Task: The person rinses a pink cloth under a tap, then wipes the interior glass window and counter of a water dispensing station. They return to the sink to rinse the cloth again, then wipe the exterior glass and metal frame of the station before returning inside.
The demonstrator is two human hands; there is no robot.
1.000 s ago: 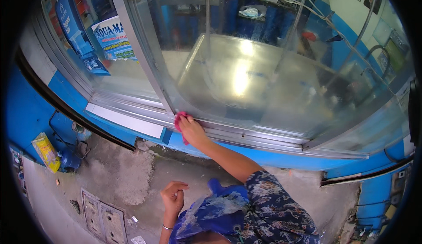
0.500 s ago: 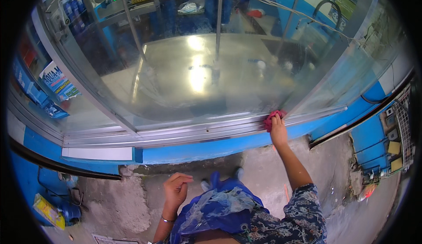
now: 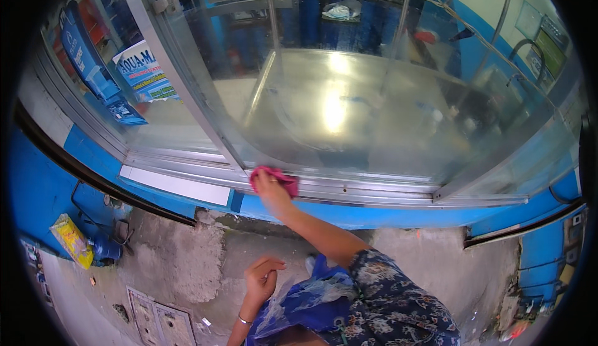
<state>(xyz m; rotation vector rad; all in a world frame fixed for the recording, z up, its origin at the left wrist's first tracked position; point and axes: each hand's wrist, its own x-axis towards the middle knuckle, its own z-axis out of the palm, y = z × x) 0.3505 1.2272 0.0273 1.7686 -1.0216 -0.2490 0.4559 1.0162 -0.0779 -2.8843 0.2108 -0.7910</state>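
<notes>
My right hand [image 3: 271, 190] presses a crumpled dark pink cloth [image 3: 288, 182] against the aluminium window track [image 3: 349, 188]. Its fingers close over the cloth beside the foot of the slanted metal frame post [image 3: 215, 131]. Behind the track stands a large glass pane [image 3: 374, 140], smudged and reflecting a bright light. My left hand [image 3: 261, 279] hovers low in front of my body, fingers loosely bent, with a gap to the thumb and nothing visible in it. A blue plastic bag or apron [image 3: 311, 293] hangs at my front.
Under the sill runs a blue wall [image 3: 349, 217] with a white ledge [image 3: 177, 185] at left. Blue and white printed signs [image 3: 146, 75] stand behind the left glass. A yellow packet [image 3: 71, 240] lies at the far left. Thin wires [image 3: 461, 16] cross the upper right.
My right hand has slid the cloth leftward along the track, from the right post to the left one. The view has turned left. My left hand stays low near my body.
</notes>
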